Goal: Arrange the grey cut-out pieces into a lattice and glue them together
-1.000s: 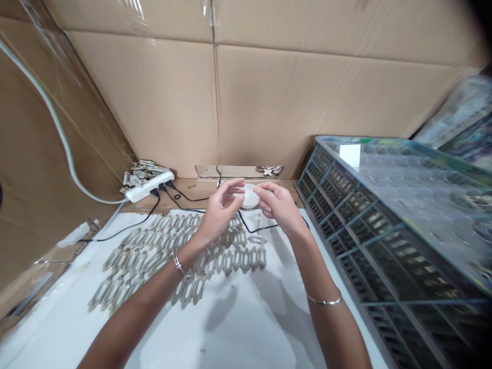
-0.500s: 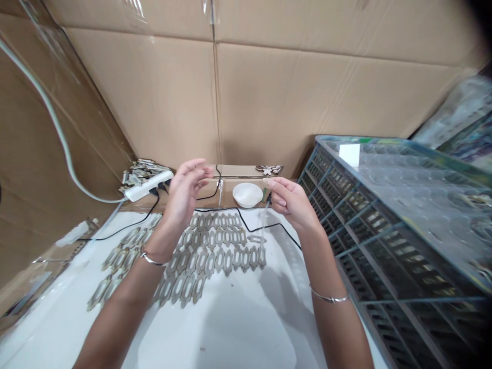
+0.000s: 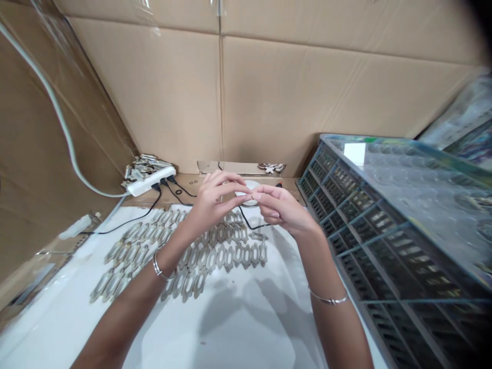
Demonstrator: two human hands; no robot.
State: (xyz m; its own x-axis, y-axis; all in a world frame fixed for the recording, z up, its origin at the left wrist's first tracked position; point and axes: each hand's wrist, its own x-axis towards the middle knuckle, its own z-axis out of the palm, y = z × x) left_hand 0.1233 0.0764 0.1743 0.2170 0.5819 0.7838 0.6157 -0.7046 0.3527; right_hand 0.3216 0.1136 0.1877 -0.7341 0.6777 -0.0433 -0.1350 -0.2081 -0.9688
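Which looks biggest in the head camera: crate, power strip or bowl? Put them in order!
Largest to smallest: the blue-green crate, the white power strip, the white bowl. The bowl is partly hidden, so its place is unsure.

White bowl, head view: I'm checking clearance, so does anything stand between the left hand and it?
Nothing visible does: the left hand overlaps the white bowl in this view, partly hiding it, with no object showing between them.

The white table carries rows of metal hair clips and a black cable; a brown board behind holds a white power strip and bowl.
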